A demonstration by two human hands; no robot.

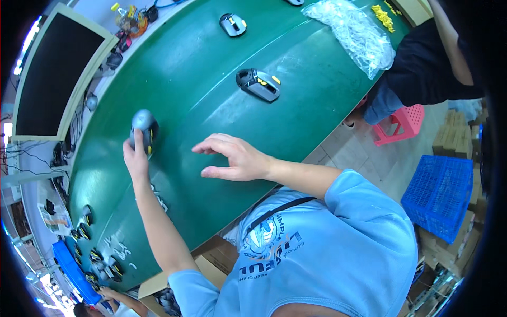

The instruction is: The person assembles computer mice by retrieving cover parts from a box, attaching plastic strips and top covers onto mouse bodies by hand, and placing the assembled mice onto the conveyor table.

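Observation:
A grey and black computer mouse point(145, 117) with yellow side parts is in my left hand point(137, 154), fingers wrapped around its near end; it is on or just above the green work surface point(185, 68). My right hand point(232, 157) hovers over that surface, to the right of the mouse. Its fingers are spread, with the thumb apart, and it holds nothing. Farther off, beyond my right hand, lies another grey and black mouse point(259, 85) with yellow pieces. A third mouse point(233, 25) rests near the far edge.
Clear plastic bags point(353, 37) and small yellow parts point(383, 19) lie at far right. A co-worker point(425, 68) is beside a pink stool point(400, 124); a blue crate point(438, 195) stands right. A monitor point(58, 74) borders the left. Several mice and a blue bin point(75, 272) are lower left, near another person's arm.

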